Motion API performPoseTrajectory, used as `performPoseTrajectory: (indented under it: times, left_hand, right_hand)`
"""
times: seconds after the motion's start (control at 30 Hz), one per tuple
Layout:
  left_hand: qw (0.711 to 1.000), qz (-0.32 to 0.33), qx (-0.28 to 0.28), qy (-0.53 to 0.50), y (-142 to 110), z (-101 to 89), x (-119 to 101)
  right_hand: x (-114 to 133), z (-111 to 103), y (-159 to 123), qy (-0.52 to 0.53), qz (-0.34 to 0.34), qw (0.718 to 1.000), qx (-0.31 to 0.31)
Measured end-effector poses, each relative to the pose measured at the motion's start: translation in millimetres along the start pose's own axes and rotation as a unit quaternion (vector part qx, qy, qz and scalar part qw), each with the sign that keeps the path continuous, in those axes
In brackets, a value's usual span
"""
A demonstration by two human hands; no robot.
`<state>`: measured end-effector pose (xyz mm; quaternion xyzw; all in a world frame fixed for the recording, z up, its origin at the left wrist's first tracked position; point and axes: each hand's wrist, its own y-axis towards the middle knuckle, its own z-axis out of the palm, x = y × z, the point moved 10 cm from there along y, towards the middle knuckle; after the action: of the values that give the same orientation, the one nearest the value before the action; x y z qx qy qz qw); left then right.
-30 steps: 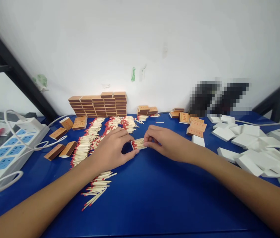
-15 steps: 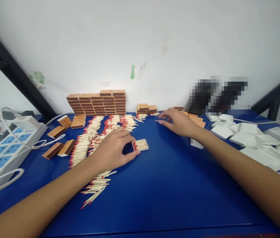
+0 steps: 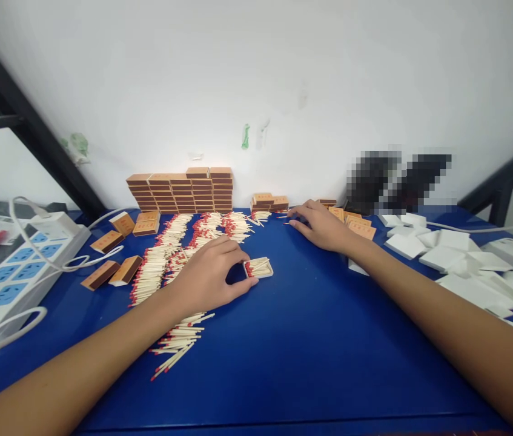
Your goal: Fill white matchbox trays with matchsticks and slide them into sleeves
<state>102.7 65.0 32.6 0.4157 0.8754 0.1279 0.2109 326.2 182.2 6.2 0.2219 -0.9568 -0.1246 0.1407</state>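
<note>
Item: small white cardboard tray of red-tipped matches (image 3: 258, 267); keep your left hand (image 3: 208, 275) pinching it steady while your open, empty right hand (image 3: 322, 225) reaches loose matches (image 3: 283, 213).

This looks like a small hand-packing workshop for matches. On the blue worktable (image 3: 311, 351) lie rows of loose matches (image 3: 165, 260), a wall of stacked matchboxes (image 3: 183, 192) and many empty white trays (image 3: 460, 260). A power strip (image 3: 6, 272) lies at the left.

Deep blue table (image 3: 283, 351). Pale wooden matches (image 3: 160, 266) with red heads. Orange-brown matchboxes (image 3: 183, 191) with dark brown sides. White trays (image 3: 456, 260). White power strip (image 3: 6, 272) with light blue sockets. White wall (image 3: 283, 79), black frame (image 3: 24, 121).
</note>
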Motion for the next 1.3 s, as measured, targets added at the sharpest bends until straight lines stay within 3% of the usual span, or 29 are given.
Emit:
performPoseTrajectory:
  times: [0.4, 0.5, 0.6, 0.7, 0.8, 1.03, 1.3]
  left_hand:
    - [1.0, -0.003, 0.004, 0.007, 0, 0.2, 1]
    - [1.0, 0.003, -0.003, 0.013, 0, -1.3, 0]
    - [1.0, 0.007, -0.008, 0.017, 0, -1.5, 0]
    - [1.0, 0.003, -0.009, 0.014, 0, -1.2, 0]
    - [1.0, 0.004, -0.008, 0.005, 0, -0.8, -1]
    - [1.0, 0.008, -0.002, 0.007, 0, 0.3, -3]
    - [1.0, 0.007, 0.006, 0.003, 0, 1.6, -3]
  right_hand:
    - [6, -14, -2, 0.041, 0.017, 0.999, 0.021]
    - [30, -23, -7, 0.069, 0.002, 0.997, 0.028]
    - [70, -25, -18, 0.108, -0.038, 0.992, 0.051]
    - [109, -18, -31, 0.137, -0.085, 0.983, 0.086]
    - [127, -9, -38, 0.134, -0.1, 0.981, 0.097]
    - [133, -2, -39, 0.161, -0.113, 0.978, 0.066]
    - [132, -1, -38, 0.174, -0.106, 0.976, 0.073]
